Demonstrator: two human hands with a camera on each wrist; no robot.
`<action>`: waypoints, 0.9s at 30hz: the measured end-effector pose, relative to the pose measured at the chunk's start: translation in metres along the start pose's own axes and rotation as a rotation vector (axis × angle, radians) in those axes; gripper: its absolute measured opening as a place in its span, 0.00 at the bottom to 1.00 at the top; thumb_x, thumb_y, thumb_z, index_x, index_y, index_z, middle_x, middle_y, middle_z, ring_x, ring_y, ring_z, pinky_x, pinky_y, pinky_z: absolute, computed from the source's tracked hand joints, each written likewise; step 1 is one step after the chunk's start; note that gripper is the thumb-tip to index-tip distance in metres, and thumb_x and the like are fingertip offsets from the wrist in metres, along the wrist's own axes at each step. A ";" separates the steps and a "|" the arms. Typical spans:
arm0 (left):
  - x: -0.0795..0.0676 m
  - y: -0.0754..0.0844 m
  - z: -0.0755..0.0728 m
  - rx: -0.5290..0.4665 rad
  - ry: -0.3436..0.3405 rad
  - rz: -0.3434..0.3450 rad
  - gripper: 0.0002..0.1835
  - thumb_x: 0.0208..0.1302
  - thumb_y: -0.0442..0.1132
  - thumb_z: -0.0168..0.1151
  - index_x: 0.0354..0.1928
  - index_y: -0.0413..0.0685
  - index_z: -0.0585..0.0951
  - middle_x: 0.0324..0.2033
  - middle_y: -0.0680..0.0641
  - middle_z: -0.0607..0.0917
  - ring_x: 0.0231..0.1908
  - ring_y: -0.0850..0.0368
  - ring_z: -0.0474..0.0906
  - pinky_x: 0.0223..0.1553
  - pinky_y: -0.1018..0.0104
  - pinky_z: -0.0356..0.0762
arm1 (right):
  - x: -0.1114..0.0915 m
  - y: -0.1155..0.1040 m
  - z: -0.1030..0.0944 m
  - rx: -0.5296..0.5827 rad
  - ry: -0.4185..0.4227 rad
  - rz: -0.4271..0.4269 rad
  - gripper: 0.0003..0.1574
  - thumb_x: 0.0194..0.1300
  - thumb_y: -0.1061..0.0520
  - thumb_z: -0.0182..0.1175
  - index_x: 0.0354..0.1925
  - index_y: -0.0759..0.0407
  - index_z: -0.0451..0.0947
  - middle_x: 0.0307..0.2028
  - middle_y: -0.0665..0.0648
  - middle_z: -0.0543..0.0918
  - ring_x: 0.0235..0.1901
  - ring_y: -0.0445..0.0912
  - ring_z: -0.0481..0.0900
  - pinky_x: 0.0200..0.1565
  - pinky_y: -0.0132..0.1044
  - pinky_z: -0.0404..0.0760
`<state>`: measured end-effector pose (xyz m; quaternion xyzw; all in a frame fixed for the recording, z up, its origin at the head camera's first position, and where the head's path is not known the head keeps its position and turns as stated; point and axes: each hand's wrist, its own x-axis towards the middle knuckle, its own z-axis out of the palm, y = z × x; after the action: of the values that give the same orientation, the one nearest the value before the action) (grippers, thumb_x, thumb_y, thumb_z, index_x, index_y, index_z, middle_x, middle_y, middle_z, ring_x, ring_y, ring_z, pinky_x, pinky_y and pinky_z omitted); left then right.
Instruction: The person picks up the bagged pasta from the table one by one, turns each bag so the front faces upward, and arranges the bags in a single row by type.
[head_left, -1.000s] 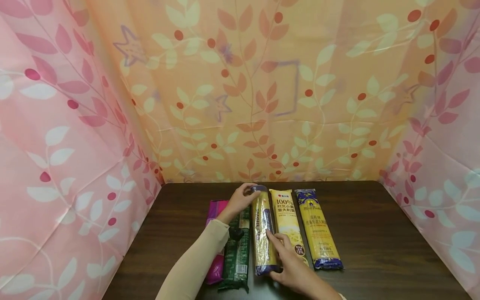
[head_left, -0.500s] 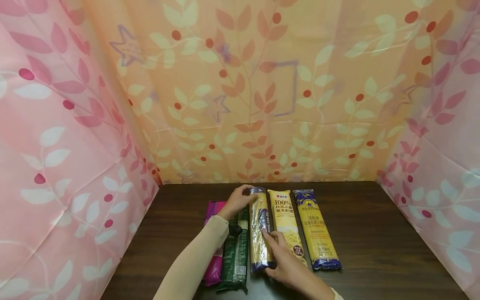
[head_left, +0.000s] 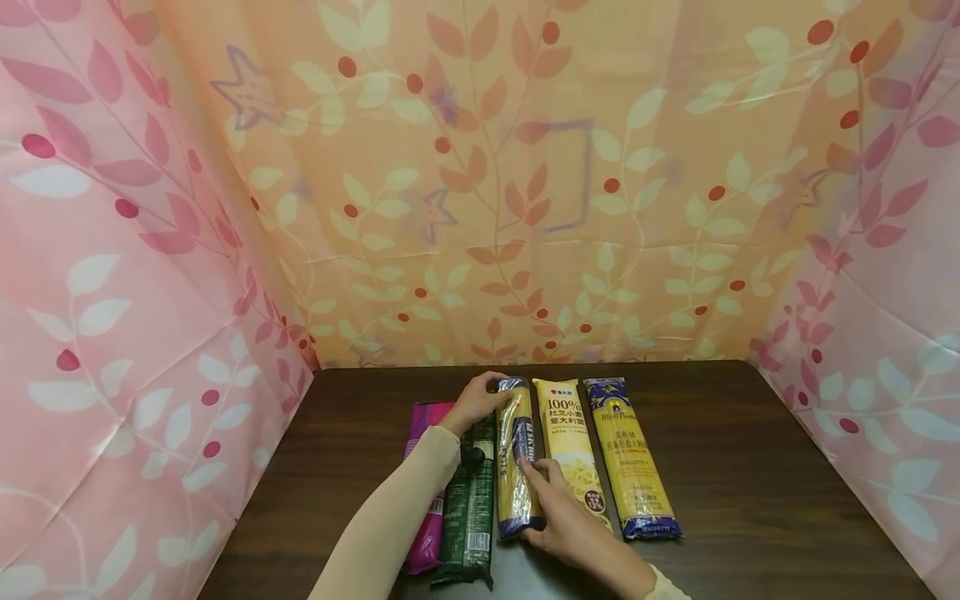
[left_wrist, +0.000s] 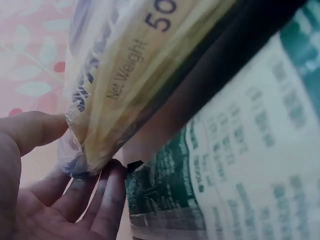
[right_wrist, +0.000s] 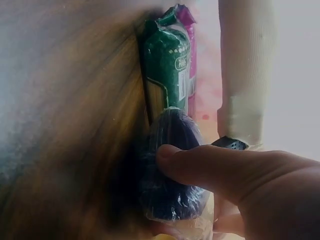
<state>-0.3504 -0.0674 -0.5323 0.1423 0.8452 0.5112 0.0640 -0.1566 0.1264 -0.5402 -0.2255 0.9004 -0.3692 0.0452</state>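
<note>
Tabletop (head_left: 750, 483) is backed by floral curtain (head_left: 502, 183); gold pack (head_left: 512, 442), gripped by left hand (head_left: 475, 405) and right hand (head_left: 567, 518), is aligned lengthwise toward far edge.

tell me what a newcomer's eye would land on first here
Probably the orange leaf-print curtain first, spanning the back between pink curtains. Then the middle packet of five in a row on the dark table: the left hand grips its far end, the right hand its near end. The magenta packet stands out at the row's left end.
</note>
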 end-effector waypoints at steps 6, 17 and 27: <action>0.006 -0.006 0.002 0.051 -0.022 -0.007 0.23 0.77 0.43 0.68 0.66 0.39 0.81 0.56 0.38 0.85 0.50 0.48 0.82 0.47 0.56 0.83 | 0.003 0.000 -0.001 -0.008 -0.008 0.015 0.69 0.55 0.60 0.83 0.85 0.62 0.55 0.71 0.72 0.62 0.43 0.48 0.80 0.34 0.33 0.79; 0.014 -0.015 0.002 0.118 -0.053 -0.043 0.23 0.77 0.47 0.68 0.66 0.42 0.82 0.59 0.39 0.84 0.51 0.47 0.82 0.51 0.50 0.83 | 0.009 0.000 -0.002 -0.016 -0.030 0.029 0.68 0.56 0.57 0.84 0.84 0.64 0.57 0.70 0.72 0.64 0.57 0.59 0.80 0.43 0.40 0.83; 0.014 -0.017 -0.001 0.150 -0.095 -0.033 0.24 0.80 0.45 0.65 0.70 0.40 0.79 0.62 0.37 0.83 0.56 0.44 0.81 0.56 0.47 0.82 | 0.013 0.002 -0.001 -0.015 -0.066 0.070 0.67 0.58 0.56 0.83 0.84 0.65 0.55 0.71 0.71 0.62 0.56 0.58 0.82 0.46 0.41 0.85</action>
<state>-0.3672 -0.0715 -0.5464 0.1569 0.8793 0.4380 0.1018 -0.1692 0.1221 -0.5396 -0.2063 0.9086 -0.3529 0.0859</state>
